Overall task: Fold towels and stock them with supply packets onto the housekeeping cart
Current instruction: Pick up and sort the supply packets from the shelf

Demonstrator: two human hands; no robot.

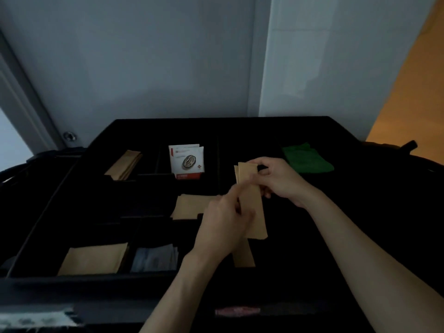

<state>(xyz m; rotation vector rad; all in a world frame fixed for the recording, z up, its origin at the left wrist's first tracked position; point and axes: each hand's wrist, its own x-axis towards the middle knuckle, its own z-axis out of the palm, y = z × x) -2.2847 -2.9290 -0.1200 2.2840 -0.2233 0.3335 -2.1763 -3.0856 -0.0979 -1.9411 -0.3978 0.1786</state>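
Two bare forearms reached over the black housekeeping cart [72, 282], where the left hand [223, 227] and right hand [276, 179] together pinched a small stack of tan supply packets [252, 200] above the tray's middle. More tan packets [93, 259] lay in the near-left compartment, beside grey sachets [156, 259]. Farther back stood coffee packets [187, 161] and another tan stack [125, 164]. A folded green towel [307, 159] rested at far right.
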